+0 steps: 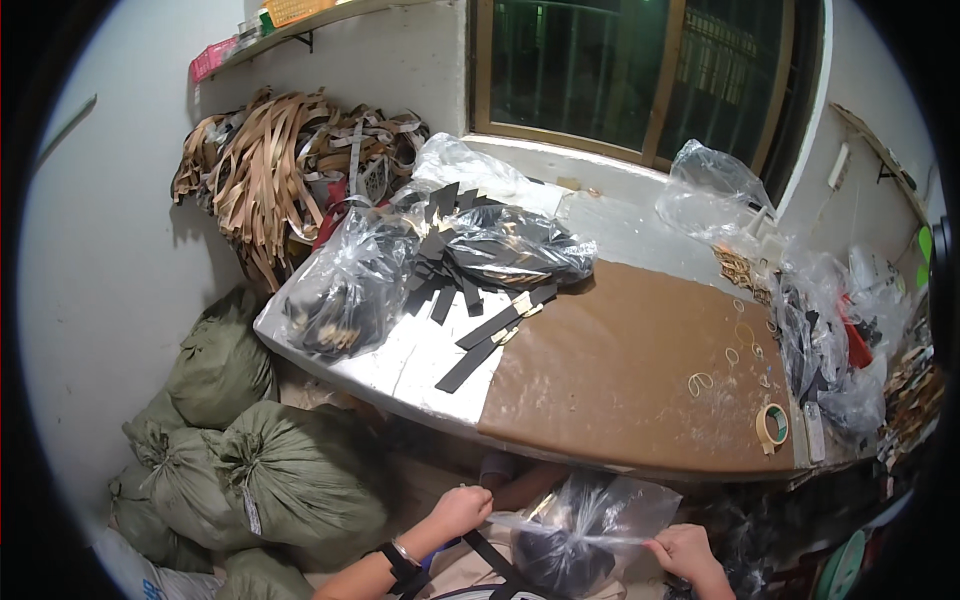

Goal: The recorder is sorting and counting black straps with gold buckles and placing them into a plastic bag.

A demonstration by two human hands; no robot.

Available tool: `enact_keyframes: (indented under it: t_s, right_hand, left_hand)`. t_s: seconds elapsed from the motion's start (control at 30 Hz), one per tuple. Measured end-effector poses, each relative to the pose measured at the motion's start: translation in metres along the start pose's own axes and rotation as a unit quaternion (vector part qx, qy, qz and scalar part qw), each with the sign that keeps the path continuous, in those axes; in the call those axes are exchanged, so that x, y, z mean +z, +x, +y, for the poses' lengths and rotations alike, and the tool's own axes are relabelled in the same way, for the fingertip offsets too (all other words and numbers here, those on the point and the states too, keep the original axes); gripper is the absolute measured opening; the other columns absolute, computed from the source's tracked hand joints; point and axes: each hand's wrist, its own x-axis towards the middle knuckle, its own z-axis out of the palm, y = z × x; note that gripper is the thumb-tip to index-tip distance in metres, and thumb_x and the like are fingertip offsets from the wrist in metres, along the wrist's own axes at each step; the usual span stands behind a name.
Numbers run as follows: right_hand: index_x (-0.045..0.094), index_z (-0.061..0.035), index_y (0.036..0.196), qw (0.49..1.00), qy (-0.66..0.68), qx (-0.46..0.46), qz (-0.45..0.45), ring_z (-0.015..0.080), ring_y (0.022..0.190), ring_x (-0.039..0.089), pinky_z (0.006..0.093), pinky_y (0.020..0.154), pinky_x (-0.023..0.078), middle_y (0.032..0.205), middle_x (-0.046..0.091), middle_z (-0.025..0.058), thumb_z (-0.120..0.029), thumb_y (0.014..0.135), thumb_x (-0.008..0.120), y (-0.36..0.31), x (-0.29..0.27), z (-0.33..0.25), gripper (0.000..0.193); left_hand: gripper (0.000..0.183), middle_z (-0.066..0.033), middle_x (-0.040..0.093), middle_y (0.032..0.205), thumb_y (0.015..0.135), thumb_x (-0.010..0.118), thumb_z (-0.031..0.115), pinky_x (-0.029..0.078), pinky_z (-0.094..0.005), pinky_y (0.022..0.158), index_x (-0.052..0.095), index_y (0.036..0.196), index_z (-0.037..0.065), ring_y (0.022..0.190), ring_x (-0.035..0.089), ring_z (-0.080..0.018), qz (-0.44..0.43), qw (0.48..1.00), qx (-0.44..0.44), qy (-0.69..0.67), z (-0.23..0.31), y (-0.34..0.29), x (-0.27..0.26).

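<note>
A clear plastic bag (563,565) with dark contents rests on my lap, just below the front edge of the table. Its neck is gathered at the middle, and two stretched ends of plastic run out sideways from there. My left hand (462,509) is closed on the left end, and a dark band circles that wrist. On the other side, my right hand (688,552) pinches the right end. Loose plastic flares up above the gathered neck. What exactly lies inside the bag is hard to make out.
On the table (600,370), black strips (470,366) lie beside filled clear bags (345,290). A tape roll (772,428) and rubber bands (700,384) are at the right. Green sacks (300,480) crowd the floor at left. Tan strips (270,170) hang by the wall.
</note>
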Motion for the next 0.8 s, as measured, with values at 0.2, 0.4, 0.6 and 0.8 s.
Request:
enact_keyframes:
  t_s: [0.2, 0.4, 0.6, 0.8]
  right_hand:
    - [0.068, -0.0046, 0.068, 0.975, 0.218, 0.036, 0.036, 0.0294, 0.062, 0.063, 0.0355, 0.06, 0.05, 0.065, 0.064, 0.01, -0.016, 0.086, 0.063, 0.034, -0.036, -0.033, 0.021]
    - [0.066, -0.0043, 0.067, 0.957, 0.245, -0.151, 0.034, 0.0267, 0.064, 0.065, 0.0342, 0.062, 0.05, 0.066, 0.065, 0.0076, -0.016, 0.083, 0.064, 0.084, -0.069, -0.096, 0.02]
    - [0.068, -0.0005, 0.065, 0.853, 0.427, -0.137, 0.265, 0.0251, 0.062, 0.069, 0.0324, 0.061, 0.055, 0.072, 0.072, 0.0165, -0.031, 0.098, 0.056, 0.073, -0.093, -0.092, 0.046]
    - [0.056, 0.0034, 0.071, 0.746, 0.57, 0.015, 0.345, 0.0212, 0.052, 0.058, 0.0292, 0.05, 0.049, 0.063, 0.06, 0.0153, -0.023, 0.1, 0.053, 0.061, -0.083, -0.052, 0.039]
  left_hand:
    - [0.052, -0.0174, 0.06, 0.111, 0.091, 0.067, 0.039, 0.053, -0.0411, 0.083, 0.052, 0.128, 0.005, 0.099, 0.063, -0.0352, -0.095, 0.969, 0.118, -0.193, 0.101, 0.011, -0.031]
    - [0.031, -0.0168, 0.062, 0.089, 0.089, 0.061, 0.021, 0.053, -0.0446, 0.066, 0.053, 0.115, 0.007, 0.079, 0.065, -0.0382, -0.134, 0.962, 0.233, -0.046, 0.142, 0.02, -0.008]
    - [0.022, -0.0141, 0.065, 0.087, 0.084, 0.061, 0.007, 0.054, -0.0428, 0.066, 0.061, 0.105, 0.008, 0.078, 0.065, -0.0354, 0.016, 0.978, 0.187, -0.09, 0.144, 0.016, -0.109]
    - [0.029, -0.0155, 0.06, 0.083, 0.072, 0.06, -0.003, 0.051, -0.043, 0.067, 0.06, 0.1, 0.004, 0.077, 0.062, -0.0375, 0.072, 0.986, 0.148, -0.015, 0.144, -0.011, -0.233]
